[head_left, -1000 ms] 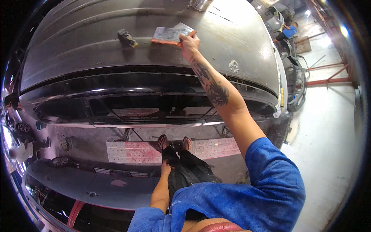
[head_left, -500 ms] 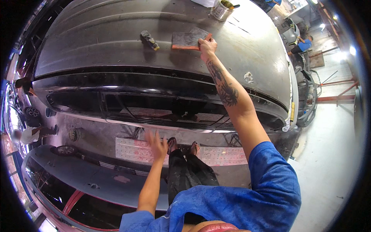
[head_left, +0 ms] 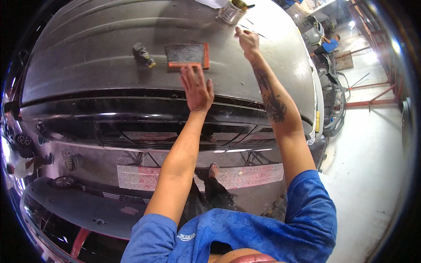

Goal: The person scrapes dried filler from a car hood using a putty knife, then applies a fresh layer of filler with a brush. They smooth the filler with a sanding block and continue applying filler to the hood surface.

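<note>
My left hand (head_left: 196, 88) is open, fingers apart, reaching up to the near edge of a dark, flat board with orange edges (head_left: 184, 54) on a dull grey vehicle roof (head_left: 101, 52); whether it touches cannot be told. My tattooed right hand (head_left: 246, 40) is beyond it to the right, fingers curled, below a metal can (head_left: 231, 15) with yellowish contents and a dark handle sticking out. Whatever its fingers may hold is too small to make out, near thin dark strips. A crumpled dark object with a yellow end (head_left: 144, 55) lies left of the board.
My feet are on a perforated plank (head_left: 245, 175). A grey car (head_left: 87, 210) stands behind me. A person in white (head_left: 22, 166) is at the far left; one in blue (head_left: 329, 44) is by car parts at the upper right. A red metal frame (head_left: 372, 104) runs along the right.
My right hand has let go of the orange-edged board and moved right, toward the can. My left hand has risen from low by my legs to the board's near edge.
</note>
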Demonstrator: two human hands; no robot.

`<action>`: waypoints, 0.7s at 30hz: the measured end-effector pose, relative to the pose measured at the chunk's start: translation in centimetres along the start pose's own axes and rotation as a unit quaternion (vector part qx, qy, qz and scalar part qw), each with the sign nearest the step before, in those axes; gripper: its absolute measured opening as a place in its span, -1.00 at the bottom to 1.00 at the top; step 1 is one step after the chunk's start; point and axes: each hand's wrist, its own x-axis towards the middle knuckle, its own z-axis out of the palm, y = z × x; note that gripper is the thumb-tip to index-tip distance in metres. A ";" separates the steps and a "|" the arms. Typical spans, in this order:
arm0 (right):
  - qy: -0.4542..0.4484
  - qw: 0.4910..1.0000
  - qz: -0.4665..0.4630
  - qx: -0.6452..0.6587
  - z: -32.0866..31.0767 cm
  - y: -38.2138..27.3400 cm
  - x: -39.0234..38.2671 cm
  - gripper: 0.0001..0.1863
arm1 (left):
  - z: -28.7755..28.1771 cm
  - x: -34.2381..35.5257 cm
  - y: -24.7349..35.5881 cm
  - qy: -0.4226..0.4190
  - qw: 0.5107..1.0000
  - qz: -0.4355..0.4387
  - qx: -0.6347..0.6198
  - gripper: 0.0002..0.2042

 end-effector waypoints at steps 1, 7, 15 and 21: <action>0.045 0.998 0.018 0.046 -0.8 0.5 0.8 -0.57 | 0.3 -0.3 -0.1 -0.003 1.000 -0.006 0.026 -0.42; 0.009 0.996 0.005 0.089 -6.0 3.4 8.2 0.12 | 0.3 -0.7 0.2 -0.113 0.985 0.116 0.062 -0.43; -0.018 0.997 -0.019 0.077 0.1 3.6 17.4 0.24 | -0.3 -0.2 0.8 -0.176 0.971 0.128 0.094 -0.30; 0.041 0.989 -0.085 -0.115 2.2 0.8 18.7 -0.34 | -0.2 -0.1 0.9 -0.174 0.971 0.110 0.124 -0.32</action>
